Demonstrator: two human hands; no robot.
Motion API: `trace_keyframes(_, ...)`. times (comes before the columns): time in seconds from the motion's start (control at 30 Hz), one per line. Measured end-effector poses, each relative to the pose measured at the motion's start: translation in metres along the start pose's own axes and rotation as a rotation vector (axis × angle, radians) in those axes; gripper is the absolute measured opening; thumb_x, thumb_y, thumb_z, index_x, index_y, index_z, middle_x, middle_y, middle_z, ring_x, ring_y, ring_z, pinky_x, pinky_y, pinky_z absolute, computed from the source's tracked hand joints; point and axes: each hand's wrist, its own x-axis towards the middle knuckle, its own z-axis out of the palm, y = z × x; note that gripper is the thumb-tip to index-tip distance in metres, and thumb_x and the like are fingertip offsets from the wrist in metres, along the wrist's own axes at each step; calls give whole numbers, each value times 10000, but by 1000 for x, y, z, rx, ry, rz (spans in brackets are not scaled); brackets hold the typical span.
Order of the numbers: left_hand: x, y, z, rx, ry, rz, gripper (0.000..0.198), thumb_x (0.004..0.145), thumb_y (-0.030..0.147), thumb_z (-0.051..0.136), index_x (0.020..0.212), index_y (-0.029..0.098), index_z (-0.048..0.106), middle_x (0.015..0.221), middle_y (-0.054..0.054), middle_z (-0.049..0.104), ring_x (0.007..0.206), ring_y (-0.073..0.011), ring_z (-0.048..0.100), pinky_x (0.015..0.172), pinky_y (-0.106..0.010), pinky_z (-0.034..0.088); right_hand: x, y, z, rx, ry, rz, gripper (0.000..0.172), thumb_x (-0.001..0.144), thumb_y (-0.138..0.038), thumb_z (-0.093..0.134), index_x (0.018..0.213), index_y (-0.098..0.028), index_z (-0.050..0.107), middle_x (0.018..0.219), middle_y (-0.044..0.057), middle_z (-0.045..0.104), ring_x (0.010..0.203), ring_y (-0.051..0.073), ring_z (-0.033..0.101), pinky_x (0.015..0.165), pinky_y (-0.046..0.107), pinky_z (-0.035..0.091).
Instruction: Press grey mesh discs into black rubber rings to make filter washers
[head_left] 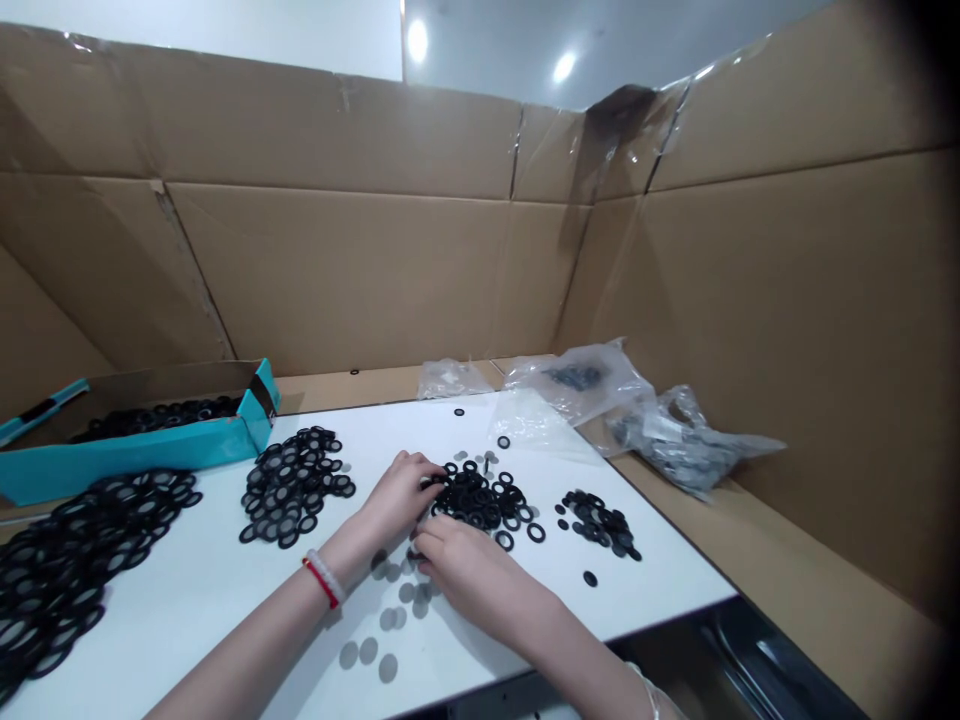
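Note:
My left hand [403, 491] is closed, its thumb and fingers pinched around a black ring [430, 484] at the left edge of the middle pile of black rings [474, 498]. Just below it, my right hand [459, 562] is also closed, fingers curled inward. A small dark piece [414, 555] shows at its fingertips; its shape is mostly hidden. Several translucent grey discs [387, 667] lie loose on the white board [450, 665] between and below my forearms.
Larger rings [71, 545] are heaped at far left, with another ring pile [292, 485] beside them. Small black discs [600, 522] lie at right. A blue-edged box [150, 452] holds more rings. Plastic bags [675, 440] sit behind. Cardboard walls [337, 270] enclose the board.

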Motion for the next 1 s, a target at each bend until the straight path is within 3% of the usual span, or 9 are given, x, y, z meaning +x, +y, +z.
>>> trace_keyframes(0.1, -2, -3, -6, -101, 31, -47, 197, 760, 268, 581, 884, 211, 724, 898, -79, 704, 884, -251, 590, 825, -335, 420, -2, 3, 2, 34, 5, -6, 136, 878, -95, 476, 852, -160, 593, 913, 72, 616, 887, 205, 576, 771, 291, 455)
trace_keyframes(0.27, -13, -10, -33, -236, 86, -126, 223, 781, 352, 548, 788, 196, 706, 713, -51, 702, 635, -206, 602, 592, -271, 418, 9, 10, -10, 114, -46, -11, 85, 849, -105, 510, 805, -161, 558, 889, 63, 592, 810, 178, 554, 693, 257, 429)
trace_keyframes(0.43, -21, -21, -53, -470, 232, -251, 193, 686, 370, 660, 687, 183, 708, 792, -72, 715, 749, -225, 617, 642, -257, 437, 42, 31, -22, 235, -224, -58, 78, 770, -96, 579, 741, -165, 556, 794, 23, 606, 701, 140, 544, 604, 216, 391)
trace_keyframes(0.6, -25, -18, -53, -691, 233, -387, 200, 669, 363, 685, 707, 168, 710, 705, -50, 688, 661, -177, 586, 608, -250, 431, 73, 49, -27, 375, -439, -51, 119, 728, -192, 662, 836, -182, 613, 786, -1, 644, 678, 133, 579, 578, 208, 415)
trace_keyframes(0.7, -25, -16, -50, -751, 264, -421, 182, 642, 338, 700, 693, 163, 703, 663, -50, 681, 644, -183, 597, 598, -262, 443, 77, 55, -28, 462, -487, -33, 83, 754, -223, 646, 826, -183, 634, 792, 2, 661, 683, 132, 590, 598, 217, 428)
trace_keyframes(0.77, -25, -17, -47, -715, 274, -407, 160, 635, 314, 698, 671, 158, 694, 662, -58, 687, 646, -193, 612, 605, -272, 453, 77, 59, -26, 559, -432, -22, 85, 796, -258, 612, 808, -176, 635, 830, 13, 670, 712, 132, 593, 634, 229, 434)
trace_keyframes(0.9, -27, -17, -42, -666, 278, -404, 180, 646, 297, 689, 745, 147, 685, 622, -51, 683, 606, -186, 615, 566, -264, 447, 76, 65, -14, 794, -138, 111, 170, 816, -324, 602, 881, -167, 603, 824, 22, 645, 707, 134, 578, 620, 244, 446)
trace_keyframes(1.0, -29, -13, -37, -766, 279, -455, 207, 651, 309, 701, 777, 147, 669, 646, -47, 682, 622, -175, 623, 575, -257, 462, 79, 66, -5, 946, 25, 171, 247, 775, -345, 653, 914, -160, 566, 796, 19, 623, 698, 133, 583, 597, 239, 459)
